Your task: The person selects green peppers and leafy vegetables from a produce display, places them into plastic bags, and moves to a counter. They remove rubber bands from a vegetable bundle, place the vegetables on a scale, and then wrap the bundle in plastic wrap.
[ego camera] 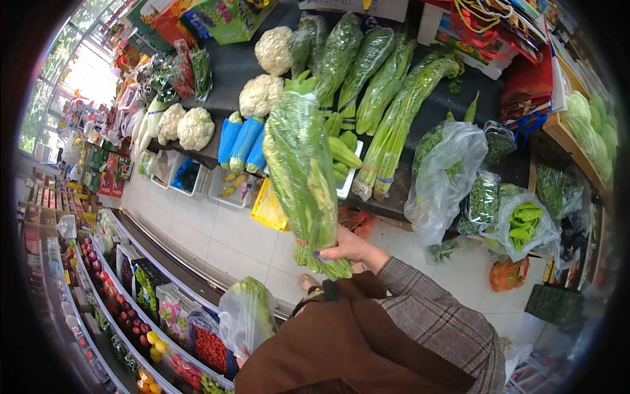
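My right hand (348,247) grips the lower ends of banded leafy green bundles (300,157) in clear plastic, held up over the edge of a dark produce table (224,61). At the lower left my left hand (242,353), mostly hidden, is at a clear bag with a leafy head vegetable (248,312). Behind the raised greens lie more wrapped green bundles (339,56), celery (408,120) with bands, and a white tray (350,180) of green bitter melons (343,153). Cauliflowers (261,95) and vegetables in blue netting (243,143) lie to their left.
White baskets (202,181) and a yellow crate (269,207) stand below the table's edge. Bagged greens (524,224) and a plastic bag (445,172) lie at the right. A fruit display with a metal rail (172,256) runs along the lower left. Tiled floor (236,241) shows between.
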The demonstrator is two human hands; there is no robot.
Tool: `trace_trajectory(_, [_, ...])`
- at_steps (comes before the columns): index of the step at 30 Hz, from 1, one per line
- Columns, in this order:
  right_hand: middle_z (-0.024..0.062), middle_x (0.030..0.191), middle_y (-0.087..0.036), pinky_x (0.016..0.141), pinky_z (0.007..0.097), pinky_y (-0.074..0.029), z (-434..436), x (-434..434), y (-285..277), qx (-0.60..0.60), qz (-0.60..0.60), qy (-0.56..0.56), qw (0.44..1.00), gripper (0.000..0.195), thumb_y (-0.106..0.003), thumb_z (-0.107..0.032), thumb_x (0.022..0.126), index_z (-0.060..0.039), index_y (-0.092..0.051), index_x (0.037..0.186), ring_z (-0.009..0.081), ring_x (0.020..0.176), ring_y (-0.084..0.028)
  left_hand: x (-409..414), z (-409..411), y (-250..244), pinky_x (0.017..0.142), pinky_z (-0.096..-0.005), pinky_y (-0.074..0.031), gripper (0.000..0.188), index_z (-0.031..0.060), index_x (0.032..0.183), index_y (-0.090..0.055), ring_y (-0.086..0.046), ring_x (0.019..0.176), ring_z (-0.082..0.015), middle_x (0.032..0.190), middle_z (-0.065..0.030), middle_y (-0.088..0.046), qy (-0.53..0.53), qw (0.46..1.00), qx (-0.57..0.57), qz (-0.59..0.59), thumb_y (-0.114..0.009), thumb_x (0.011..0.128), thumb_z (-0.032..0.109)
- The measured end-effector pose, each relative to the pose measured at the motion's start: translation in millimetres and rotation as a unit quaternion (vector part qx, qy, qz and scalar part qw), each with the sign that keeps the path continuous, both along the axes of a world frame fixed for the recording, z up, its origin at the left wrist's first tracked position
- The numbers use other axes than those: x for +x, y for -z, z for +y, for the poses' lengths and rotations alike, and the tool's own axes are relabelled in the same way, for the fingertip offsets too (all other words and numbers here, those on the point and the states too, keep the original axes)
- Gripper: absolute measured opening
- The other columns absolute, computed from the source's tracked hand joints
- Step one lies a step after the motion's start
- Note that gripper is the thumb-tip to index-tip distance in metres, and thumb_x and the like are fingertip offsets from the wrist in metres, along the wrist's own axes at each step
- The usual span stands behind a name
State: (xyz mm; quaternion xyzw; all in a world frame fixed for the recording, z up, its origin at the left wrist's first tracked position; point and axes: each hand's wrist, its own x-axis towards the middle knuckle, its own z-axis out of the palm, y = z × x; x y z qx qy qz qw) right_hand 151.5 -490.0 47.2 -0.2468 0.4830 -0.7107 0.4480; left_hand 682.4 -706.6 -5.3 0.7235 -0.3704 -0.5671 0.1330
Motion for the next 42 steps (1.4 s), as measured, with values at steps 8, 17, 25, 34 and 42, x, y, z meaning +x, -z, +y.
trace_trajectory(8, [0.0138, 0.131, -0.055, 0.106, 0.0366, -0.038, -136.6, 42.5, -1.5, -0.011, -0.004, -0.077, 0.997, 0.087, -0.079, -0.038, 0.073, 0.0004, -0.038, 0.139, 0.0229, 0.122, -0.05, 59.6, -133.8, 41.4, 0.046, -0.0289, -0.033, 0.037, 0.0149, 0.095, -0.063, -0.047, 0.051, -0.0161, 0.059, 0.0028, -0.047, -0.073, 0.988, 0.029, 0.135, -0.056, 0.095, 0.052])
trace_trajectory(17, [0.0169, 0.13, -0.056, 0.1, 0.0402, -0.046, -309.7, 121.4, -55.2, 0.068, -0.091, 0.006, 0.994, 0.086, -0.077, -0.034, 0.073, 0.0034, -0.039, 0.141, 0.0286, 0.114, -0.059, 7.1, -329.2, 9.4, 0.055, -0.0279, -0.041, 0.029, 0.0133, 0.106, -0.063, -0.053, 0.067, -0.0099, 0.081, 0.0046, -0.058, -0.021, 0.973, -0.018, 0.23, -0.065, 0.093, 0.04])
trace_trajectory(25, [0.0183, 0.133, -0.052, 0.099, 0.0422, -0.049, -490.1, 152.1, -72.9, 0.059, -0.062, -0.025, 0.996, 0.093, -0.081, -0.031, 0.069, 0.0043, -0.035, 0.142, 0.03, 0.119, -0.056, 9.1, -510.1, -51.0, 0.051, -0.0242, -0.04, 0.027, 0.0144, 0.094, -0.061, -0.053, 0.061, -0.0088, 0.077, 0.0059, -0.057, -0.09, 0.948, -0.064, 0.298, -0.071, 0.089, 0.039])
trace_trajectory(34, [0.0191, 0.131, -0.057, 0.1, 0.0408, -0.047, -770.3, 152.1, -46.2, 0.043, -0.067, -0.16, 0.984, 0.089, -0.08, -0.032, 0.07, 0.0064, -0.039, 0.139, 0.0288, 0.117, -0.058, 31.0, -678.9, -102.5, 0.05, -0.0252, -0.041, 0.027, 0.0128, 0.1, -0.062, -0.053, 0.06, -0.0088, 0.077, 0.004, -0.059, -0.161, 0.932, -0.093, 0.31, -0.068, 0.091, 0.037])
trace_trajectory(42, [0.016, 0.13, -0.058, 0.096, 0.0395, -0.049, -1050.4, 179.5, -58.8, 0.002, -0.116, -0.281, 0.953, 0.083, -0.079, -0.034, 0.072, 0.003, -0.044, 0.137, 0.0267, 0.115, -0.059, 84.2, -826.9, -126.2, 0.057, -0.0287, -0.046, 0.028, 0.0101, 0.103, -0.064, -0.057, 0.067, -0.011, 0.082, 0.0014, -0.063, -0.266, 0.922, -0.143, 0.241, -0.068, 0.091, 0.036])
